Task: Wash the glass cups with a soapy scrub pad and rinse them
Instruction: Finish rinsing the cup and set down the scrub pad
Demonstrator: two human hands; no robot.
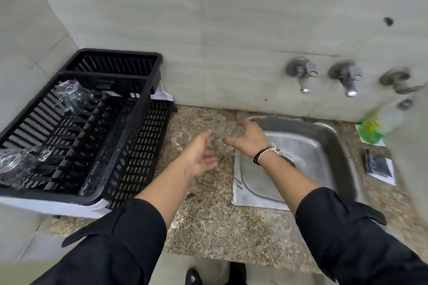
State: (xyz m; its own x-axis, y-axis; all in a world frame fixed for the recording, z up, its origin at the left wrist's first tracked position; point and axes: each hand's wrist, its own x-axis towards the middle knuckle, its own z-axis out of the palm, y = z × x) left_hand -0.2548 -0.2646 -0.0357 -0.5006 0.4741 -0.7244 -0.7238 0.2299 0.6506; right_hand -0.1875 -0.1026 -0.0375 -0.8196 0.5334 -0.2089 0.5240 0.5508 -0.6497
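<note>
The right hand point(246, 137) reaches to the left, across the edge of the sink point(328, 133), and its fingers curl over a glass cup point(228, 132). The cup is clear and blurred, so its outline is hard to follow. It seems to lie on its side, with the long axis running left to right, but which end is the mouth I cannot tell. The right hand grips it from the right end and from above.

The left hand point(200, 157) is just below and to the left of this grip. Its palm is turned up and to the right, the fingers are straight and relaxed, and the fingertips point toward the cup. Whether they touch the glass is not clear. This hand holds nothing.

Left of the grip, near the left fingertips, a second glass cup point(183, 137) stands on the speckled counter point(208, 203), its round rim facing up. Both cups are over the counter, between the sink and the black dish rack point(129, 143).

Far to the left of the grip, inside the rack, there are two more clear glass pieces: one at the back point(70, 93) and one at the front left point(18, 162); their shape is too blurred to describe.

Behind and to the right of the grip, three metal taps point(345, 80) come out of the wall. To the far right, a green scrub pad point(369, 129) lies on the counter beside the sink, well apart from both hands.
</note>
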